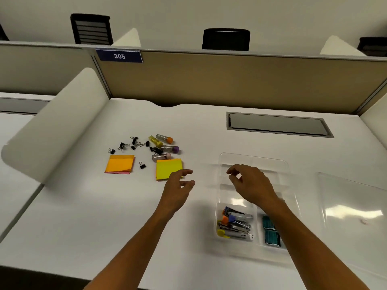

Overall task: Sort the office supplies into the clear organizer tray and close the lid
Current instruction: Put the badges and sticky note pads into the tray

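The clear organizer tray [291,176] lies on the white desk at right. Its near-left compartment holds several staplers [235,223], and teal staple boxes [271,232] fill the near-right one. The clear lid [351,197] lies flat to the tray's right. My right hand [249,183] hovers over the tray's middle, fingers loosely curled and holding nothing. My left hand [179,186] reaches toward the yellow sticky notes [168,168], fingers relaxed and empty, its fingertips at the pad's near-right corner. Farther left lie orange sticky notes [119,163], several black binder clips [134,143] and small lead tubes [165,145].
A grey cable hatch [276,124] is set into the desk behind the tray. A tan partition [230,80] closes the back, and a white curved divider [62,122] stands at left. Black chairs show beyond the partition.
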